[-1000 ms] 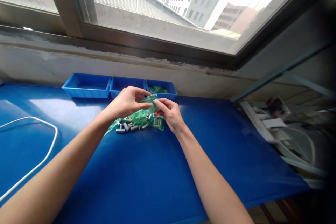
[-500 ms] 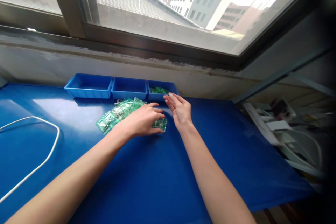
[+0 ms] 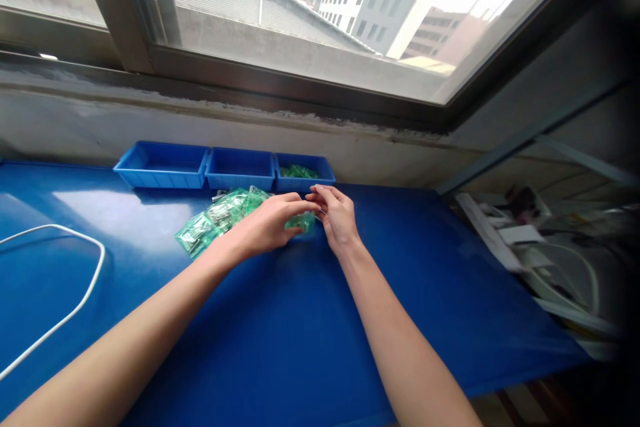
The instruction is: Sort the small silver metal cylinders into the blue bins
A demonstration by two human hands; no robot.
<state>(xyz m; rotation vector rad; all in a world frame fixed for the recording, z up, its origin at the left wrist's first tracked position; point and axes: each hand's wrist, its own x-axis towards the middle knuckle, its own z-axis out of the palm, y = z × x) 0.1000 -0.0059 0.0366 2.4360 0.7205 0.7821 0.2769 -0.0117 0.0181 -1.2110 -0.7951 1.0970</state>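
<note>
My left hand (image 3: 273, 221) has its thumb and fingers closed round a small green see-through plastic packet (image 3: 303, 222), lifted just over the blue table. Fingers bent, my right hand (image 3: 339, 215) meets the packet's right edge; its fingertips are partly hidden. Under and behind my left wrist lies a heap of similar green packets (image 3: 225, 211) with small metallic-looking parts inside. Just beyond my right fingertips is the right blue bin (image 3: 307, 184), which holds several green packets (image 3: 299, 171).
Left of that bin stand a middle blue bin (image 3: 240, 180) and a left blue bin (image 3: 163, 178), against the wall below the window. A white cable (image 3: 95, 273) curves across the table's left side. A cluttered shelf (image 3: 540, 247) is beyond the right edge.
My left hand has closed on a packet and raised it from the table. My right hand has curled its fingers and come in to the packet. The view has shifted slightly.
</note>
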